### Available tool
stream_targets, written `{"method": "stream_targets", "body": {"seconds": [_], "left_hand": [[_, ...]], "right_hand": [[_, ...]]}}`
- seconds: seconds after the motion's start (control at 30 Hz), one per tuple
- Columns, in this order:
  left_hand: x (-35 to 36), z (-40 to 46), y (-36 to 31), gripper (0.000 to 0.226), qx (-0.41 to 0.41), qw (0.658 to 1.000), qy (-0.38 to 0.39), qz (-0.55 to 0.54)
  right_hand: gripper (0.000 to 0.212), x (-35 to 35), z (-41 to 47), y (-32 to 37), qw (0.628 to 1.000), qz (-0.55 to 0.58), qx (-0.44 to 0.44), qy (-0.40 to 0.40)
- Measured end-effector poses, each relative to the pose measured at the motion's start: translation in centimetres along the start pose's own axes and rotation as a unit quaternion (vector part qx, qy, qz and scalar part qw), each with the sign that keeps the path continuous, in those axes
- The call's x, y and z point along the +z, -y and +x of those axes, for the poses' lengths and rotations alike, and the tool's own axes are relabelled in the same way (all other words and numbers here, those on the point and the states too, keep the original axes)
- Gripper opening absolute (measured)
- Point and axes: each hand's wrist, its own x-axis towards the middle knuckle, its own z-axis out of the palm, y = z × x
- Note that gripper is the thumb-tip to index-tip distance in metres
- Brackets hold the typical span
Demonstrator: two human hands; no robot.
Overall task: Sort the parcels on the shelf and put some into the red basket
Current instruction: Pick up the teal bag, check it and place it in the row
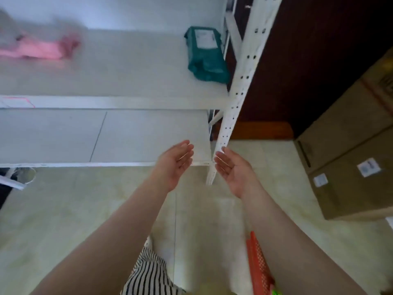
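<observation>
1. We see a white metal shelf unit (119, 88) filling the upper left, with two boards in view; its perforated upright (240, 90) runs down the right side to the tiled floor (70, 199).
2. Two stacked cardboard boxes (350, 158) stand on the floor well to the right of the upright; small white labels show on the lower one.
3. On the upper board a teal parcel (207, 55) lies at the far right end, just beside the upright, its white label facing up; a pink parcel (42, 48) lies at the far left of the same board, too blurred for us to tell more.
4. The red basket (258, 267) shows only as a strip of perforated wall at the bottom edge, partly hidden behind the right forearm; we cannot tell what it holds.
5. A striped garment (148, 275) shows at the bottom edge between the forearms.
6. Our left hand (175, 161) and right hand (232, 168) are raised in front of the lower board, palms turned toward each other, fingers straight and relaxed; both hold nothing and are near each other but apart.
</observation>
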Motion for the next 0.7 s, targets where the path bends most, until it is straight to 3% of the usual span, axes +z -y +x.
{"method": "stream_targets", "body": {"seconds": [0.33,0.43,0.53,0.63,0.7], "left_hand": [[-3.8,8.0,-20.2,0.019,0.063,0.997,0.037,0.006],[-2.6,10.7,-22.8,0.01,0.051,0.998,0.026,0.036],[-0.5,13.1,-24.1,0.028,0.031,0.997,0.008,0.071],[1.8,15.1,-24.8,0.047,0.019,0.996,0.005,0.092],[3.3,16.4,-25.3,0.049,0.013,0.994,0.006,0.104]], "right_hand": [[0.022,21.4,6.7,5.3,0.993,0.065,-0.1,0.004],[0.014,23.8,8.2,7.6,0.987,0.048,-0.152,-0.031],[0.008,24.3,10.0,10.0,0.973,0.02,-0.211,-0.09],[0.014,23.6,12.3,12.8,0.943,-0.026,-0.287,-0.166],[0.033,23.2,14.0,14.4,0.92,-0.088,-0.323,-0.205]]}}
